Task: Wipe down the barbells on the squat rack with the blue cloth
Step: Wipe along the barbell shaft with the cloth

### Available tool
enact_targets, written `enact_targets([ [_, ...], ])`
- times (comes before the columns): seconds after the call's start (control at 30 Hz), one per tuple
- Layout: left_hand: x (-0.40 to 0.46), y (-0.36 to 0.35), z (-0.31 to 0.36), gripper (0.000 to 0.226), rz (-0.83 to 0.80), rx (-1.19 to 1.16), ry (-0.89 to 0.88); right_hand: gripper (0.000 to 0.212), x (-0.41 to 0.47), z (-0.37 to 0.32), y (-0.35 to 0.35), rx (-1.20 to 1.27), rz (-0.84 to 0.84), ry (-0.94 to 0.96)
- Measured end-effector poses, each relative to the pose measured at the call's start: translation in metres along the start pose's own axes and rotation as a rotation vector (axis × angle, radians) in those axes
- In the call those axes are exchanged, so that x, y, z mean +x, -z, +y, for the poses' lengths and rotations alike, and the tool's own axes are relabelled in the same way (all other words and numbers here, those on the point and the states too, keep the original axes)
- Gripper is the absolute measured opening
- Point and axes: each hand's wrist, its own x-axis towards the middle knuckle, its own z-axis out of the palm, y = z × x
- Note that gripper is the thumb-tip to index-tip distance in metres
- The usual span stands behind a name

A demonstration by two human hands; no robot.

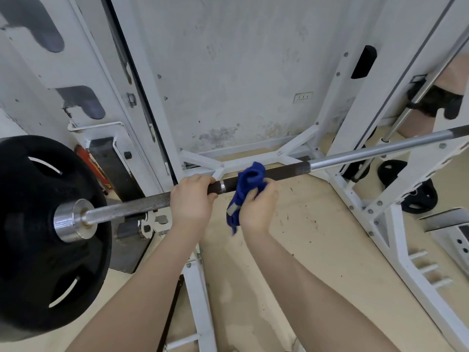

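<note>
Blue cloth (250, 182) bunched in right hand (256, 209) fingers, over barbell (286, 171)

A gym: a white steel squat rack (396, 207) carries a knurled steel barbell (142, 203) loaded with a black rubber weight plate (38, 240); more black plates (418, 196) lie by the rack's right edge.

Below your hands the tan floor (304, 250) is flecked with dark specks. The white rack (396, 224) stands on it, its base beams crossing just beyond your hands. Off to the right of your right hand, black weight plates (418, 196) lie flat on the floor.
</note>
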Motion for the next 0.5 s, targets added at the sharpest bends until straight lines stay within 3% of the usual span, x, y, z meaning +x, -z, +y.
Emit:
enact_targets([
  [0.1, 0.002, 0.004, 0.000, 0.026, -0.026, -0.007, -0.001, 0.017, 0.024, -0.003, 0.021, 0.007, 0.143, 0.044],
  [0.17, 0.003, 0.005, 0.000, 0.026, -0.030, -0.007, 0.002, 0.019, 0.061, 0.001, 0.042, 0.030, 0.339, -0.048],
  [0.23, 0.003, 0.004, 0.001, 0.027, -0.029, -0.006, 0.003, 0.019, 0.079, 0.005, 0.049, 0.022, 0.414, -0.109],
  [0.5, 0.006, 0.004, -0.001, 0.027, -0.049, -0.004, -0.003, 0.022, 0.033, 0.003, 0.027, -0.297, 0.066, 0.309],
])
